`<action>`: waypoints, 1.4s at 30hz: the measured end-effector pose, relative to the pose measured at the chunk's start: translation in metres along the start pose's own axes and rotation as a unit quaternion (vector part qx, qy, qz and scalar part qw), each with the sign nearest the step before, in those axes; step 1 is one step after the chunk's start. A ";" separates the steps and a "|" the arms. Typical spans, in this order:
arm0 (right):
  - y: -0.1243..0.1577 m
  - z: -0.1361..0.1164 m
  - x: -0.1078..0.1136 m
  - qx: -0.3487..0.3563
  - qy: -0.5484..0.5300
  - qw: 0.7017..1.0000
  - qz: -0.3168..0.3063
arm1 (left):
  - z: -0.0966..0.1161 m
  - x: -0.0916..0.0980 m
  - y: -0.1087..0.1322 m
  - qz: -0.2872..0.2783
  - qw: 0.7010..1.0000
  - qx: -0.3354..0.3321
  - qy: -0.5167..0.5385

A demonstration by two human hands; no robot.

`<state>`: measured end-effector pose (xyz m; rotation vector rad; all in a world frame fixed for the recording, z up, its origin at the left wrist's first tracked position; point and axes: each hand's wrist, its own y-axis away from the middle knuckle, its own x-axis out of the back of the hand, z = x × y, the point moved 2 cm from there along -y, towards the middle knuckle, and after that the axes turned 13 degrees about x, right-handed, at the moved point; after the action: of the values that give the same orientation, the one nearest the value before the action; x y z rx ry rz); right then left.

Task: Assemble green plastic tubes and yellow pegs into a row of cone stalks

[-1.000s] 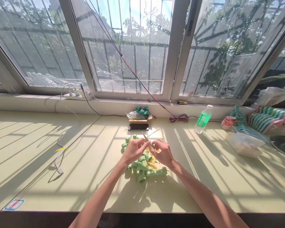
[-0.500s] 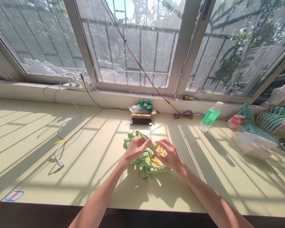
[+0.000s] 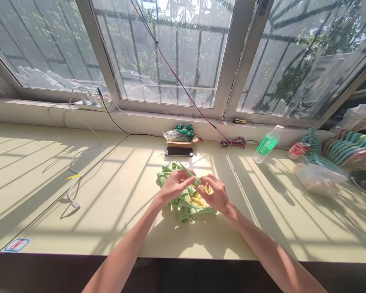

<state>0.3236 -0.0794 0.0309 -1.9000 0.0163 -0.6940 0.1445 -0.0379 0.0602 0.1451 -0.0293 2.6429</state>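
A heap of green plastic tubes (image 3: 183, 205) lies on the pale yellow-green table (image 3: 110, 203), with small yellow pieces (image 3: 198, 200) mixed in. My left hand (image 3: 172, 185) is closed on one green tube (image 3: 187, 171) that slants up and to the left above the heap. My right hand (image 3: 215, 193) pinches at the lower end of the same tube, fingertips almost touching the left hand's. Whether the right fingers hold a small yellow piece is too small to tell.
A black phone (image 3: 179, 151) and a small box with green and silvery stuff (image 3: 179, 136) lie behind the heap. A green-labelled bottle (image 3: 265, 144), a red can (image 3: 295, 149) and bags sit at the right. White cables (image 3: 76, 179) trail at the left; a red wire (image 3: 232, 142) runs to the window.
Both hands stay together over the heap. The green tube in my left hand has tilted and the right fingers have closed in on its end. The view has shifted slightly.
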 end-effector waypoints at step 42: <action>0.019 0.049 -0.001 -0.038 0.081 0.980 -0.175 | 0.003 -0.006 0.001 0.008 1.000 0.006 -0.023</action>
<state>0.3520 -0.0464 0.0011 -1.9349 -0.1945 -1.0993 0.1490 -0.0418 0.0624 0.2092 -0.0303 2.6553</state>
